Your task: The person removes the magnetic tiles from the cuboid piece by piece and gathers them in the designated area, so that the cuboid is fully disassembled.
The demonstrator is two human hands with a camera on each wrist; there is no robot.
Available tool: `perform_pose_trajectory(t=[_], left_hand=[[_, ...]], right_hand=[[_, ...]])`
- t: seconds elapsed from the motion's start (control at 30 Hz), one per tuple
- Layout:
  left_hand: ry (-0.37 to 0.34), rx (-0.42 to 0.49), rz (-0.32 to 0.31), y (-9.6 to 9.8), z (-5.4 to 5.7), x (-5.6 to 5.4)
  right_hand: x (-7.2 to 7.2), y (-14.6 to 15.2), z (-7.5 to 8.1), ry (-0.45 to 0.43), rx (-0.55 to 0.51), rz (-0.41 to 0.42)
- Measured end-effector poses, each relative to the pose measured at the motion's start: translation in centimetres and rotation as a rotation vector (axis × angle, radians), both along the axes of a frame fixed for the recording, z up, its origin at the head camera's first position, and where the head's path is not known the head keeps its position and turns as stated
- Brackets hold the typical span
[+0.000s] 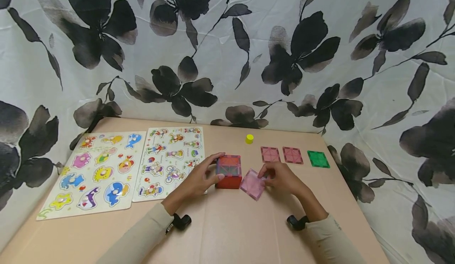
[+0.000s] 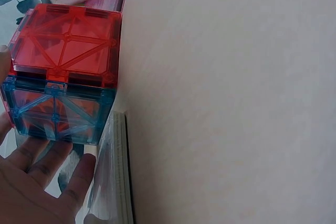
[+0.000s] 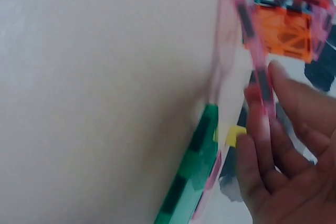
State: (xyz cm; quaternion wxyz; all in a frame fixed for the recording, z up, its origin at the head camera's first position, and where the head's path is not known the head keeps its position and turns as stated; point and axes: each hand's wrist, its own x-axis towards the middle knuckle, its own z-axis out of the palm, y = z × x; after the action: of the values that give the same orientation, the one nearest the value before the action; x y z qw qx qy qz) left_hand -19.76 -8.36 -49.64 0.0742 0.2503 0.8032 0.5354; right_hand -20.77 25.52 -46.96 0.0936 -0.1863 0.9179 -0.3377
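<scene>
White cloth (image 1: 241, 66) printed with dark, smoky flowers rises behind a pale, smooth table (image 1: 227, 232) with a faint wood tone. Near the middle of the table stands a small box (image 1: 228, 173) of see-through square tiles, its red near side and blue left side already joined edge to edge; an orange panel shows in the right wrist view. Judging from this, the box is largely put together, though whether its top is fully closed I cannot tell. The left hand (image 1: 203, 174) is clamped round the left of the box, thumb on the near side, fingers on the far side.

Just to the right of the box, the right hand (image 1: 283, 178) pinches a pink tile (image 1: 252, 185) between thumb and fingers. It is tilted, one corner close to the box, and does not lie flush against it; contact is hard to judge. Farther right, two pink squares (image 1: 293, 155) and a green square (image 1: 318, 159) lie apart, so these pieces remain unjoined.

Every tile looks like glossy, hard plastic, with a raised frame; diagonal ribs cross the red and blue sides. Beyond the box sits a stubby yellow cylinder (image 1: 249, 139). To the left, an animal board (image 1: 93, 173) and a figure board (image 1: 170, 161) lie flat, glossy-coloured, with rounded corners.
</scene>
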Motion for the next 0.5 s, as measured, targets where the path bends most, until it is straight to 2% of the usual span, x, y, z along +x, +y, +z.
perform_pose_trajectory(t=[0.13, 0.23, 0.5], left_hand=[[-0.004, -0.003, 0.003, 0.0, 0.0, 0.1], [-0.01, -0.003, 0.003, 0.0, 0.0, 0.1], [-0.009, -0.009, 0.007, 0.0, 0.0, 0.0]], right_hand=[[0.3, 1.4, -0.1, -0.096, -0.067, 0.022], [0.7, 2.7, -0.3, -0.132, -0.131, -0.005], [2.2, 6.2, -0.6, -0.171, -0.321, -0.217]])
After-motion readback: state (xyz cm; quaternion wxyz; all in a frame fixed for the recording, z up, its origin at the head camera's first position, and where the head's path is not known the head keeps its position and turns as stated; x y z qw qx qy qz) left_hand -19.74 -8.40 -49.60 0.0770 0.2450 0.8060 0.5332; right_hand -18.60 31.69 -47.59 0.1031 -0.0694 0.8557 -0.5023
